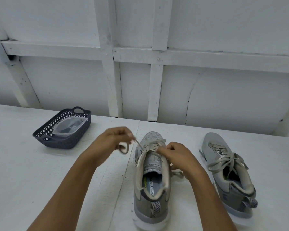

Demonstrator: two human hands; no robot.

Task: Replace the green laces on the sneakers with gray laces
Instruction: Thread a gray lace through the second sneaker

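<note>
A grey sneaker (151, 189) stands in front of me on the white table (40, 172), toe pointing away. Its pale lace (153, 145) is still threaded through the eyelets. My left hand (114, 139) pinches one lace end and holds it taut, up and to the left of the shoe, with a loop of lace hanging below the fingers. My right hand (173, 155) grips the lace at the top eyelets on the shoe's right side. A second grey sneaker (228, 174) with a tied pale lace stands to the right.
A dark lattice basket (45, 139) sits at the back left of the table and holds a clear plastic bag (68, 127) with something grey inside. A white panelled wall (140, 55) rises right behind the table's far edge.
</note>
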